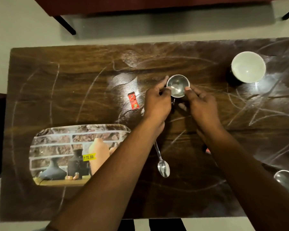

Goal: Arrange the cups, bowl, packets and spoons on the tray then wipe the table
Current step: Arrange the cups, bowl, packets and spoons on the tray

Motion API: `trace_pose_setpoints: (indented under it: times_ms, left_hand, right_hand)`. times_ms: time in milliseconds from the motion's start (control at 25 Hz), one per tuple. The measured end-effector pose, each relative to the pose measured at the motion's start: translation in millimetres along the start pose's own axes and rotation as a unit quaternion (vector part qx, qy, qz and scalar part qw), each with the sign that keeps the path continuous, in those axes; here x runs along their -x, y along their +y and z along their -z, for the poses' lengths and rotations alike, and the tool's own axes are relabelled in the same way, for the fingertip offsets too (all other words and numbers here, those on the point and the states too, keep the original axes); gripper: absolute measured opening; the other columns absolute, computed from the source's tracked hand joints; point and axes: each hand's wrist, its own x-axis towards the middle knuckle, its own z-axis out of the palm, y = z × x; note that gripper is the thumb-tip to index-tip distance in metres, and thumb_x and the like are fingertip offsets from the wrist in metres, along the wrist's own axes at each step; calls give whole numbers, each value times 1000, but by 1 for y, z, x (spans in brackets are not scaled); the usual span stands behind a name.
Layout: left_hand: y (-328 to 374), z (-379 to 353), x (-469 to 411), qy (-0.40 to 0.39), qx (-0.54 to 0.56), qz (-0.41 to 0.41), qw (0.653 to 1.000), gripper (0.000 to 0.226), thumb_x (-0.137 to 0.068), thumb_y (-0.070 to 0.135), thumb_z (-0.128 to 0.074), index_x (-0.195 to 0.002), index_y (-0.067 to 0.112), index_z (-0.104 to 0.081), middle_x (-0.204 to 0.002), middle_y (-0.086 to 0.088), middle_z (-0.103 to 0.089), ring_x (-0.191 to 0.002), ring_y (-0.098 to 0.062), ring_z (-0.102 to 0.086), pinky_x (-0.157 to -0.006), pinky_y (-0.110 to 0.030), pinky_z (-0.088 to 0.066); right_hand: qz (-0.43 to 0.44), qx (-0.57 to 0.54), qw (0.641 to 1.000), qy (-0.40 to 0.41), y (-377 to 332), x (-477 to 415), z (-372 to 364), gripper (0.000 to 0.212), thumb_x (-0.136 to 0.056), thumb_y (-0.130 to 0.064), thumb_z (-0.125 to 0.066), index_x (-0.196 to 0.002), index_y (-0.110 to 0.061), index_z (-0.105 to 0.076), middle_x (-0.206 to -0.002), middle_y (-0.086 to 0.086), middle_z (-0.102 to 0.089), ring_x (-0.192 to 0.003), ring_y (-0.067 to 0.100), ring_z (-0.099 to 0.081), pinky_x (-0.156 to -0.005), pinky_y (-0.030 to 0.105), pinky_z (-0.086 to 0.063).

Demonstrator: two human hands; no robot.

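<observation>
Seemingly barely under way: grips the steel cup [178,85] mid-table by its rim with left hand [157,104] and right hand [202,105] together, has nothing on the tray [53,142] at near left, and leaves bowl [248,66], red packet [133,101], spoon [163,165], second cup [286,180] and wiping the table [73,89] undone.
</observation>
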Motion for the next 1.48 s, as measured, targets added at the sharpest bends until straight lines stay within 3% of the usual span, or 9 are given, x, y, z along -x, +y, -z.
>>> trace_pose_setpoints:
  times_ms: [240,400,520,600,800,1000,1200,1360,1480]
  left_hand:
    - [5,142,47,91,74,-42,992,35,-105,13,-65,-139,10,-73,-134,-12,-78,-128,-27,-73,-116,-51,-54]
    - [-13,257,89,186,91,-25,978,27,-105,13,-68,-129,6,-77,-118,-13,-84,-114,-28,-79,-96,-38,-64]
    - [-33,315,97,234,80,0,969,19,-104,13,-69,-117,9,-83,-109,-8,-86,-106,-24,-81,-91,-36,-64]
    - [-45,341,96,251,81,19,964,23,-104,14,-69,-122,6,-81,-112,-12,-85,-105,-24,-81,-94,-39,-65]
    - [-50,363,92,255,145,45,955,25,-106,8,-65,-127,0,-76,-107,-12,-83,-81,-9,-81,-66,-19,-63]
    - [-53,368,83,248,178,56,951,27,-106,9,-65,-128,-1,-75,-115,-19,-82,-83,-12,-80,-65,-19,-62]
    - [-54,369,81,245,166,40,954,27,-105,7,-65,-130,1,-75,-115,-15,-82,-85,-9,-81,-68,-20,-63]
    - [-47,360,89,297,35,-30,954,35,-102,7,-70,-137,10,-70,-124,1,-77,-101,2,-74,-99,-27,-63]
    - [-26,334,107,311,-109,-117,937,40,-99,12,-73,-137,24,-66,-136,7,-64,-114,4,-64,-92,-7,-54]
  right_hand:
    - [24,-15,997,-72,7,89,-106,33,-107,-31,-65,-136,-20,-73,-127,-5,-79,-117,11,-75,-95,37,-63]
    - [6,36,990,-133,46,145,-199,43,-98,-47,-70,-131,-21,-77,-116,-3,-82,-111,23,-78,-101,52,-61]
    - [-13,71,986,-151,78,170,-251,63,-85,-69,-67,-133,-29,-75,-122,-11,-80,-118,15,-75,-106,50,-58]
    - [-24,96,982,-158,88,180,-274,64,-84,-68,-64,-134,-30,-74,-120,-10,-81,-114,13,-76,-104,48,-60]
    - [-29,112,981,-157,97,184,-299,54,-89,-57,-64,-131,-26,-77,-113,-4,-83,-102,11,-77,-102,49,-61]
    - [-5,140,979,-149,94,181,-306,44,-97,-50,-64,-130,-24,-77,-103,14,-83,-90,23,-76,-91,42,-60]
    - [-2,147,981,-124,94,182,-308,34,-104,-39,-66,-133,-24,-76,-102,-2,-84,-92,10,-78,-84,21,-58]
    - [-10,129,984,-123,84,188,-300,48,-105,-36,-65,-151,-23,-60,-137,-3,-73,-113,7,-71,-92,9,-51]
    - [-5,96,989,-113,68,190,-275,47,-105,-40,-65,-150,-27,-60,-141,-13,-66,-104,-11,-62,-84,-2,-43]
